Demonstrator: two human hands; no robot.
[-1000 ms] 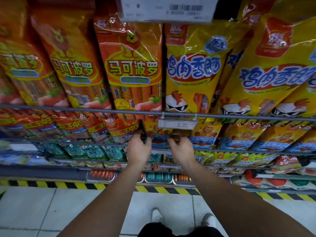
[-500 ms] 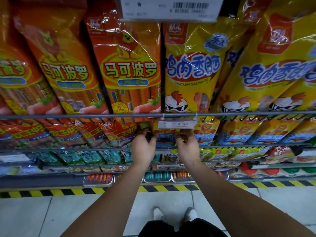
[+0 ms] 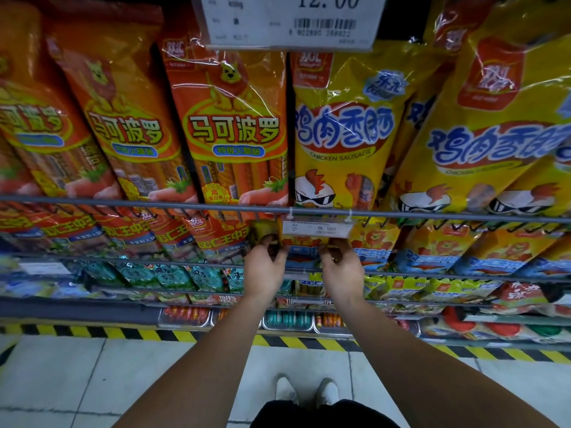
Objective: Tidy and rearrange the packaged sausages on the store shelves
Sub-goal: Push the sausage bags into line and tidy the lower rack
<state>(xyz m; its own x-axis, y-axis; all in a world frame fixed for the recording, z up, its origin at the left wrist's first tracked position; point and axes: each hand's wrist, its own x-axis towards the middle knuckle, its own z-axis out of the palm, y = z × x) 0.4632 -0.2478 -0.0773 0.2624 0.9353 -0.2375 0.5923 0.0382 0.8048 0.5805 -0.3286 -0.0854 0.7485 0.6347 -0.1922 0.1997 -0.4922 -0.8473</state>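
Orange packs (image 3: 234,134) of sausages stand in a row on the left of the top shelf, leaning back behind a grey wire rail (image 3: 123,202). Just beside them on the right stand yellow packs (image 3: 343,134) printed with "CHICKEN SAUSAGE" and a cartoon chicken in dark glasses. A large white price label (image 3: 290,23) reading 12.00 hangs above where the two kinds meet.

On the shelf below, red packs (image 3: 216,237) fill the left side and yellow-and-blue packs (image 3: 432,248) the right. A small price tag (image 3: 318,229) reading 9.90 is clipped to the upper rail. Right under this tag, the left hand (image 3: 265,268) and the right hand (image 3: 341,267) reach in side by side. Between them is one sausage pack (image 3: 301,250), yellow with a blue band, standing at the border of the red and yellow-and-blue rows. The left hand's fingers curl round its left edge and the right hand's fingers curl round its right edge, so both grip it. The fingertips are partly hidden among the wrappers.

Lower down, green packs (image 3: 173,277) lie on a third shelf, with trays of small sausages (image 3: 185,315) beneath. A black-and-yellow striped strip (image 3: 92,332) edges the base of the shelving, next to the pale tiled floor (image 3: 77,381). Two white shoes (image 3: 287,390) show between the forearms.
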